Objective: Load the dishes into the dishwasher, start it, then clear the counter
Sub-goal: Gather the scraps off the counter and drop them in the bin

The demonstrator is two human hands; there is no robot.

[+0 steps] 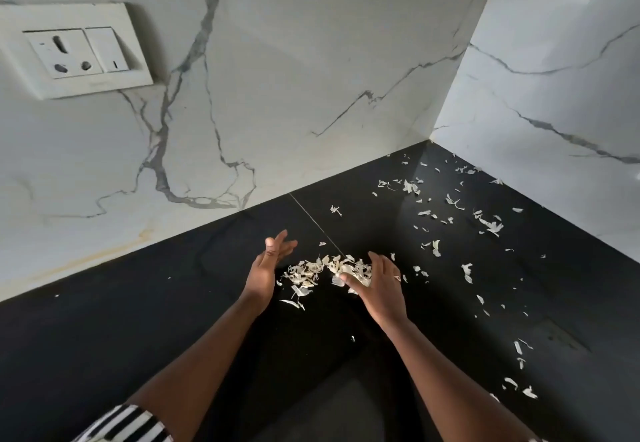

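Observation:
A small heap of pale, papery peel scraps (313, 270) lies on the black counter (138, 320) between my two hands. My left hand (266, 270) stands on its edge at the heap's left side, fingers straight, palm facing the scraps. My right hand (379, 285) rests at the heap's right side, fingers slightly bent and touching the scraps. More loose scraps (450, 219) are scattered over the counter toward the right corner. No dishes or dishwasher are in view.
White marble-patterned walls (277, 95) meet in a corner at the back right of the counter. A white socket and switch plate (74, 51) is on the left wall. A thin seam (311, 216) crosses the counter top.

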